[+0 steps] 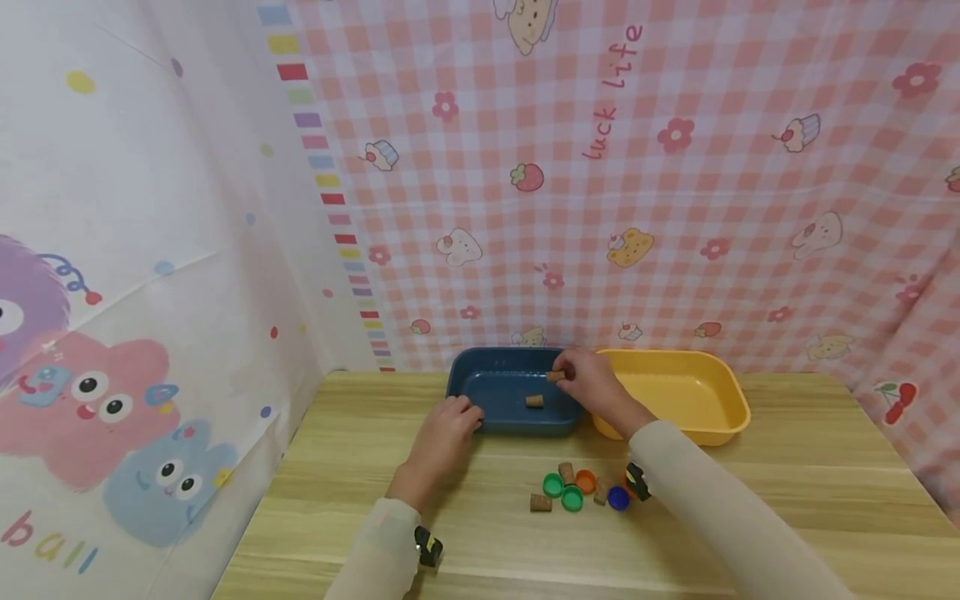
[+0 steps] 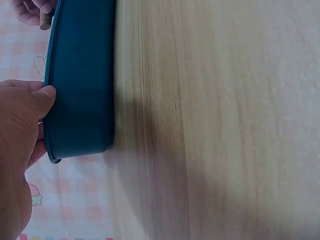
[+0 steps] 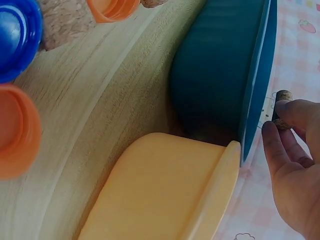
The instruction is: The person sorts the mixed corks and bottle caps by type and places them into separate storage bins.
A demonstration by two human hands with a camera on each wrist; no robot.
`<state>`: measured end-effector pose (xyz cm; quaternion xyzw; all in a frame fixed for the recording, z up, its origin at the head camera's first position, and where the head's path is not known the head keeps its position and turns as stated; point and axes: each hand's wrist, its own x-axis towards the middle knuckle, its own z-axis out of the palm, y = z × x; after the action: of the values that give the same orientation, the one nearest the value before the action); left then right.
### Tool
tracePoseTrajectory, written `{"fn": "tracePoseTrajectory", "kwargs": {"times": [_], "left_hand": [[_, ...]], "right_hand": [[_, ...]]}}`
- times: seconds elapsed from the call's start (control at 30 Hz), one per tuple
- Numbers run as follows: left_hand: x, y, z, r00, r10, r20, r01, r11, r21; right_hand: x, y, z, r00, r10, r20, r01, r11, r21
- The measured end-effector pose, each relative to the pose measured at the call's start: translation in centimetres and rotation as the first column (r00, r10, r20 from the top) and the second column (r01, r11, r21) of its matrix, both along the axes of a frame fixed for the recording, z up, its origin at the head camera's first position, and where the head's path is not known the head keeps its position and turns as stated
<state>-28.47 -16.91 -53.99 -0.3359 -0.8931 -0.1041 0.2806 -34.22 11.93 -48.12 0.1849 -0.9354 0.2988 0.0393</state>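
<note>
Between thumb and fingers my right hand [image 1: 592, 382] pinches a cork [image 1: 555, 377], held over the right part of the dark blue tray [image 1: 517, 427]. The same cork [image 3: 284, 96] shows above the tray's rim in the right wrist view. A second cork [image 1: 534, 401] lies on the tray's floor. At the tray's front left corner is my left hand [image 1: 448, 425]; in the left wrist view its thumb [image 2: 47, 95] presses the outside of the rim, with the fingers behind it, so the hand grips the edge.
A yellow tray [image 1: 731, 417] stands right beside the blue one. In front of them on the wooden table [image 1: 337, 483] lie several bottle caps, among them a green cap [image 1: 572, 498], an orange cap [image 1: 586, 481] and a blue cap [image 1: 618, 498], with loose corks [image 1: 541, 502] among them.
</note>
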Motion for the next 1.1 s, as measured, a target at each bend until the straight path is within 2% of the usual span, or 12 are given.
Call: {"fn": "tracePoseTrajectory", "kwargs": {"times": [0.23,0.53,1.1], "left_hand": [[0.2,-0.1,0.2,1.000,0.002,0.030,-0.002,1.000,-0.003],[0.0,0.0,0.0,1.000,0.005,0.012,-0.004,1.000,-0.006],[0.0,-0.1,0.1,0.999,-0.004,0.032,0.005,1.000,-0.011]], "right_hand": [[-0.7,-0.3,-0.4,0.999,-0.016,0.047,0.016,1.000,0.001],[-1.0,-0.3,-0.5,0.996,-0.029,0.083,0.028,1.000,0.007],[-1.7,-0.5,-1.3,0.997,0.000,0.080,-0.003,0.999,0.044]]}}
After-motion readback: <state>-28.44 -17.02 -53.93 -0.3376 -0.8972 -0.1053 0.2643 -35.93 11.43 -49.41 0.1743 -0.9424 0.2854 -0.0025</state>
